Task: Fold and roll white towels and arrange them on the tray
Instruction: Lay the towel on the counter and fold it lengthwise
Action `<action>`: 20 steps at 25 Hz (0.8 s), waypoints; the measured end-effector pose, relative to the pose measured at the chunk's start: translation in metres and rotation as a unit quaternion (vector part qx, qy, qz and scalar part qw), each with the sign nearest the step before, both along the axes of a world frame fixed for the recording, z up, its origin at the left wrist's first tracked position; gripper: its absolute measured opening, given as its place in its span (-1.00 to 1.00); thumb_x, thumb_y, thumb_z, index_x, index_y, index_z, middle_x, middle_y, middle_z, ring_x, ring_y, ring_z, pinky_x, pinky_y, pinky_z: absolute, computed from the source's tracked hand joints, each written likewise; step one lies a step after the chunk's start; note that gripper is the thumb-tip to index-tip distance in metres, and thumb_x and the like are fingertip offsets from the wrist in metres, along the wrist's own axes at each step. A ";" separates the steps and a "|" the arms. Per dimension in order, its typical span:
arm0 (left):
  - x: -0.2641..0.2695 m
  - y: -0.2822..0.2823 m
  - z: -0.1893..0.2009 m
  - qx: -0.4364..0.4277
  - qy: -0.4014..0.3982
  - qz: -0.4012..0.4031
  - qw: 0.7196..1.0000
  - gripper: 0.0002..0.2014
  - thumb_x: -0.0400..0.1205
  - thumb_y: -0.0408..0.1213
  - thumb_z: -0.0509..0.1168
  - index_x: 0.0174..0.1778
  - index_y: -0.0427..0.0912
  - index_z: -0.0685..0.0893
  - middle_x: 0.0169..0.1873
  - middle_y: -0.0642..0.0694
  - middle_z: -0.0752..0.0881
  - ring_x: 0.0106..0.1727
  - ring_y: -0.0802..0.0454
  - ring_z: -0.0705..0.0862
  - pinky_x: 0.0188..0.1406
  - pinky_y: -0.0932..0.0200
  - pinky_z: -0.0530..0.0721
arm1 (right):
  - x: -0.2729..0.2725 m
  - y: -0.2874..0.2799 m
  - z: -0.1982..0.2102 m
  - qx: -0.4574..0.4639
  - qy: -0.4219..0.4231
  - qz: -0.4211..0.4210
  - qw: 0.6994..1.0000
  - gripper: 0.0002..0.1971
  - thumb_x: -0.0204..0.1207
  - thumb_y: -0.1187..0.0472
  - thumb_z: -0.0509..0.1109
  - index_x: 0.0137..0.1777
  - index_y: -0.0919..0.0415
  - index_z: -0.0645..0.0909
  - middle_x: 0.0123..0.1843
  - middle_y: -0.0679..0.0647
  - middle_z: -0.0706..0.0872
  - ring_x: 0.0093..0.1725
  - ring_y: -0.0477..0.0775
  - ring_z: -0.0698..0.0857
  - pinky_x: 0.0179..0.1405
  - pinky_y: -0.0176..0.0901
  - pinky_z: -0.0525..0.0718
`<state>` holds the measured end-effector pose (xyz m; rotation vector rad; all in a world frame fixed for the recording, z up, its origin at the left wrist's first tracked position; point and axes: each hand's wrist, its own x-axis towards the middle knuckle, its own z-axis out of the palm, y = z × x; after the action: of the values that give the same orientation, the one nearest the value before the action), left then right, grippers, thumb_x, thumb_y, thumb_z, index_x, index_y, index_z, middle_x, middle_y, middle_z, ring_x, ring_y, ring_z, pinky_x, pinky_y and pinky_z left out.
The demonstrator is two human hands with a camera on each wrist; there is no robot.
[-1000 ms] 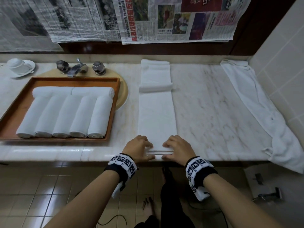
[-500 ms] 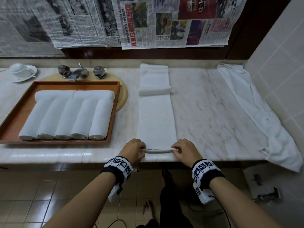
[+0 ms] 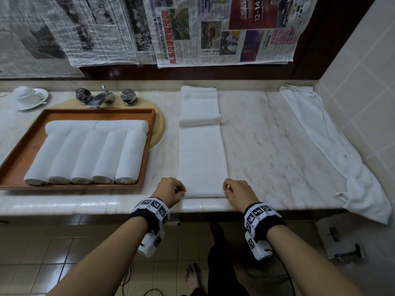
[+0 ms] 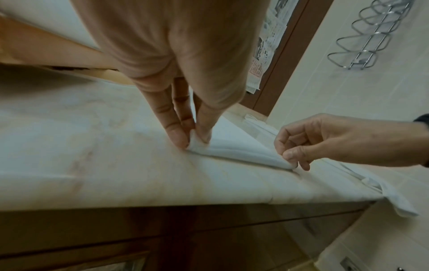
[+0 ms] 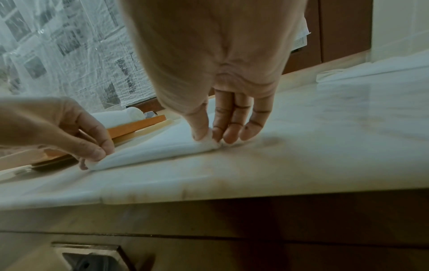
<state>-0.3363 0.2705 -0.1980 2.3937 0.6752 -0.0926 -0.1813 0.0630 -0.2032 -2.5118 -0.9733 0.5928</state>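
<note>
A long folded white towel point(image 3: 202, 159) lies as a strip on the marble counter point(image 3: 267, 146), its far end folded back on itself. My left hand point(image 3: 171, 190) pinches the strip's near left corner point(image 4: 197, 144) between thumb and fingers. My right hand point(image 3: 236, 192) pinches the near right corner point(image 5: 210, 140) the same way. The near edge is lifted slightly off the counter. To the left, the wooden tray point(image 3: 149, 146) holds several rolled white towels point(image 3: 85, 154), with rolls laid crosswise at the back.
An unfolded white towel point(image 3: 333, 146) lies along the tiled wall at right, hanging over the counter's front edge. Taps point(image 3: 102, 97) and a round sink cover point(image 3: 160, 129) sit behind the tray. A cup and saucer point(image 3: 27, 97) stand far left. Newspaper point(image 3: 192, 28) covers the wall.
Both hands slid outward from the middle of the towel's near edge to its two corners. The camera has tilted so the counter sits lower in view.
</note>
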 end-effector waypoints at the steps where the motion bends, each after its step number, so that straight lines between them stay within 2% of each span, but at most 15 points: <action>1: 0.002 -0.001 0.001 0.007 0.008 0.006 1.000 -0.93 0.53 -0.33 0.45 -0.15 -0.14 0.85 -0.19 -0.04 0.81 -0.27 0.16 0.65 -0.10 0.31 0.61 | -0.001 0.001 0.000 -0.003 -0.007 -0.001 1.000 -0.83 0.55 0.36 0.27 -0.15 0.09 0.60 -0.17 0.03 0.71 -0.19 0.06 0.66 -0.15 -0.04 0.70; 5: 0.010 -0.006 0.007 0.033 0.046 0.023 0.998 -0.89 0.56 -0.36 0.41 -0.13 -0.14 0.85 -0.15 -0.03 0.80 -0.13 0.07 0.69 -0.02 0.24 0.65 | -0.002 0.004 -0.001 -0.038 -0.039 0.002 0.999 -0.83 0.59 0.32 0.24 -0.12 0.11 0.63 -0.13 -0.03 0.60 -0.09 0.04 0.58 -0.22 -0.07 0.60; 8: 0.017 -0.013 0.008 0.098 0.068 -0.014 0.993 -0.86 0.56 -0.42 0.36 -0.15 -0.11 0.80 -0.10 -0.03 0.72 -0.06 -0.02 0.70 -0.09 0.22 0.62 | -0.003 0.006 -0.007 -0.016 -0.093 0.014 0.995 -0.90 0.54 0.34 0.36 -0.14 0.17 0.66 -0.09 -0.02 0.52 -0.02 0.04 0.51 -0.33 -0.09 0.48; 10: 0.019 -0.017 0.006 0.124 0.080 -0.037 0.988 -0.79 0.56 -0.48 0.30 -0.12 -0.12 0.79 -0.07 -0.06 0.71 -0.04 -0.07 0.69 -0.09 0.20 0.63 | -0.005 0.008 -0.013 0.016 -0.116 0.047 0.992 -0.86 0.37 0.50 0.44 -0.24 0.25 0.69 -0.17 0.06 0.61 -0.12 0.11 0.59 -0.41 -0.12 0.44; 12: 0.016 -0.020 0.001 0.137 0.095 -0.048 0.985 -0.76 0.57 -0.48 0.26 -0.04 -0.13 0.78 -0.02 -0.09 0.70 0.00 -0.11 0.68 -0.05 0.16 0.63 | -0.010 0.010 -0.016 0.015 -0.118 0.072 0.990 -0.84 0.28 0.56 0.46 -0.32 0.30 0.73 -0.27 0.13 0.68 -0.24 0.19 0.68 -0.42 -0.12 0.52; 14: 0.008 -0.027 -0.003 0.169 0.094 -0.068 0.979 -0.81 0.59 -0.41 0.23 -0.05 -0.18 0.75 -0.02 -0.11 0.68 0.02 -0.11 0.66 -0.06 0.13 0.62 | -0.018 0.008 -0.017 0.025 -0.115 0.072 0.990 -0.94 0.33 0.42 0.48 -0.31 0.30 0.75 -0.27 0.12 0.71 -0.23 0.18 0.69 -0.33 -0.07 0.62; 17: -0.001 -0.031 -0.009 0.175 0.066 -0.083 0.979 -0.79 0.63 -0.18 0.25 -0.04 -0.22 0.73 0.00 -0.08 0.67 0.07 -0.07 0.62 -0.01 0.10 0.61 | -0.020 0.004 -0.014 0.025 -0.102 0.078 0.991 -0.84 0.42 0.15 0.50 -0.18 0.26 0.74 -0.15 0.07 0.70 -0.09 0.08 0.64 -0.11 -0.05 0.62; 19: -0.001 -0.027 -0.011 0.185 0.067 -0.096 0.976 -0.77 0.65 -0.13 0.25 -0.02 -0.19 0.73 0.01 -0.07 0.67 0.10 -0.06 0.61 -0.01 0.12 0.60 | -0.014 0.005 -0.012 0.004 -0.104 0.092 0.990 -0.83 0.52 0.14 0.44 -0.06 0.25 0.73 -0.04 0.06 0.70 0.02 0.06 0.61 0.01 -0.09 0.58; 20: 0.001 -0.024 -0.009 0.195 0.073 -0.102 0.973 -0.78 0.66 -0.15 0.23 -0.03 -0.18 0.72 0.00 -0.08 0.68 0.09 -0.06 0.61 -0.06 0.14 0.58 | -0.012 0.007 -0.012 0.008 -0.113 0.099 0.989 -0.85 0.53 0.17 0.42 -0.05 0.25 0.73 -0.05 0.08 0.70 0.03 0.09 0.63 0.01 -0.08 0.58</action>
<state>-0.3356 0.2469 -0.2075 2.8544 0.5506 -0.2460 -0.1929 0.0696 -0.2150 -2.5251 -1.3158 0.3594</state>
